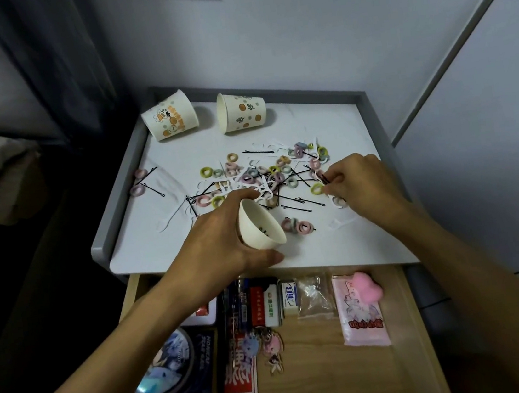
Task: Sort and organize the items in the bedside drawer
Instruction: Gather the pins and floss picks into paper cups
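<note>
Two hands work over the lower half of the frame. The left hand (pixel 220 237) wraps its fingers and thumb round a cream paper cup (pixel 260 226), holding it tilted so its mouth faces down and to the right; a few dark pins show inside. The right hand (pixel 360 183), at centre right, has its fingers curled down, and the fingertips pinch some black bobby pins (pixel 322 178) at the right edge of a heap.

That heap lies between and just above both hands on the white counter (pixel 324 121): small pastel hair ties (pixel 205 171), more black pins and white floss picks (pixel 169 219), all tangled together. Two pink ties with a couple of pins sit apart near the counter's left edge.

Towards the upper left of the counter, two printed paper cups lie on their sides, one with a cartoon print (pixel 170 117) and one with orange fruit and leaves (pixel 242 111), near each other but not touching.

Below the counter, the wooden drawer (pixel 324 369) stands open. Along its back edge lie dark and red boxes, a small white box (pixel 289 294) and a clear bag (pixel 314 298). A pink packet (pixel 361 318) lies at the right with a pink soft lump (pixel 367 289) on its top end. At lower left are a round tin (pixel 164 363), a red card (pixel 240 373) and keyring charms (pixel 271 346).
</note>
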